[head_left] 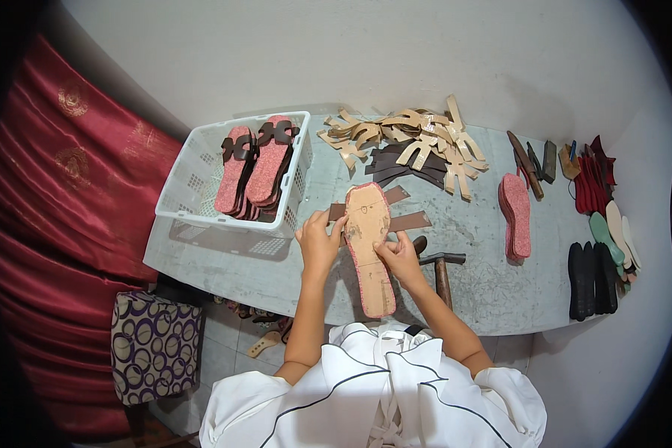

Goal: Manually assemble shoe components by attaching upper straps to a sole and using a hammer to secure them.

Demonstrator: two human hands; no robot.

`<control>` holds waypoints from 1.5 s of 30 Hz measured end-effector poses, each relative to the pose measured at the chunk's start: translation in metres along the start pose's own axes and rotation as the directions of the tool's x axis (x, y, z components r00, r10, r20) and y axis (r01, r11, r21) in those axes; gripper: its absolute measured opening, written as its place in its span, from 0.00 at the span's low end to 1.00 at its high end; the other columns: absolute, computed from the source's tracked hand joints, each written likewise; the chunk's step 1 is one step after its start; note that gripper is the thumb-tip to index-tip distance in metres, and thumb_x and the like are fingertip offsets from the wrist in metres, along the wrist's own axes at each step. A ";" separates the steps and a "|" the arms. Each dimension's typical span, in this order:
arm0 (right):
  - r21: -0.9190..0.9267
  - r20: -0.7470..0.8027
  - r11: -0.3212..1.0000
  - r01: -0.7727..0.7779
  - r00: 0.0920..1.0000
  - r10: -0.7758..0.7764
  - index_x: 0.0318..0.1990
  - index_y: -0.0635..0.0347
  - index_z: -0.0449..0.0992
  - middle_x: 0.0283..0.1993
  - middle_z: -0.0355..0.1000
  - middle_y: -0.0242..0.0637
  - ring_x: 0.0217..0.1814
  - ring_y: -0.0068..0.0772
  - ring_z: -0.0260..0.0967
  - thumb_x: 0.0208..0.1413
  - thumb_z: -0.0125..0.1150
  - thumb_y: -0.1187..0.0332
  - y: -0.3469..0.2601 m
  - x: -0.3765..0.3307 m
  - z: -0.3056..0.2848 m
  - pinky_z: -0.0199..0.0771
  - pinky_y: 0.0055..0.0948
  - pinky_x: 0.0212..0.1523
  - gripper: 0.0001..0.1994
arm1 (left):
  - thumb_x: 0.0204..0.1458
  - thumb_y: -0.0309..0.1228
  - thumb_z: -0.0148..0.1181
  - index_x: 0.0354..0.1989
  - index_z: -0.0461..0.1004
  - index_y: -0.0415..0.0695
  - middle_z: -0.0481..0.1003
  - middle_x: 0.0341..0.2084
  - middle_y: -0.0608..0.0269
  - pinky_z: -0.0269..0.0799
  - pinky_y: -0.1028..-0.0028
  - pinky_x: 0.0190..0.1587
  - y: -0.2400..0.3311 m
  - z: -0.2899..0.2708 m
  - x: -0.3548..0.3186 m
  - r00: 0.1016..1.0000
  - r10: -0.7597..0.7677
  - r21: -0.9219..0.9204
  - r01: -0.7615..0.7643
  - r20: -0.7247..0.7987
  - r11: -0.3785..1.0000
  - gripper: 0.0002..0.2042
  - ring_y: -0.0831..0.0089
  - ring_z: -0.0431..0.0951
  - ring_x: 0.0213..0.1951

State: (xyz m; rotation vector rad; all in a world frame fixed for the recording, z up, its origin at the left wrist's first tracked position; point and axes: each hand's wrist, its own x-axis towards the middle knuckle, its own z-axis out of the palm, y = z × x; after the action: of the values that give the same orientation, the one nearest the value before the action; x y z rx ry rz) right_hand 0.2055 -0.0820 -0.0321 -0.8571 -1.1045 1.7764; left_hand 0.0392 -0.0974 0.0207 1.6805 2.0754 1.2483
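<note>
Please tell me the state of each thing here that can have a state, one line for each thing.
Sole: lying underside up on the table, held by both hands.
Left hand: gripping the sole's left edge.
Right hand: fingers pressing on the sole's right side.
Brown straps: lying flat under the sole.
Basket: upright, holding finished sandals.
Hammer: lying on the table, untouched.
Pink soles: stacked, untouched.

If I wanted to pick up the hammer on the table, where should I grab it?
Probably by the wooden handle. The hammer lies flat by the person's right hand, its dark metal head pointing away and the handle running toward the table's near edge. Reach in from that near side, to the right of the arm, and wrap your fingers round the handle's middle.
</note>
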 end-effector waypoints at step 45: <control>-0.026 0.048 0.998 -0.049 0.998 0.051 0.53 0.60 0.55 0.27 0.72 0.37 0.20 0.17 0.67 0.52 0.54 0.73 -0.010 -0.001 0.004 0.60 0.15 0.15 0.21 | 0.43 0.35 0.62 0.29 0.80 0.48 0.65 0.20 0.70 0.49 0.68 0.39 0.005 0.012 0.004 0.998 -0.054 0.039 0.055 -0.039 0.998 0.08 0.73 0.66 0.28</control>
State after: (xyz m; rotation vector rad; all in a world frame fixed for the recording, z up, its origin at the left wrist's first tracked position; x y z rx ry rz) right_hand 0.2060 -0.0820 -0.0215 -0.8678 -1.1478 1.8363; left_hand 0.0485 -0.0878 0.0179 1.6171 2.1668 1.2394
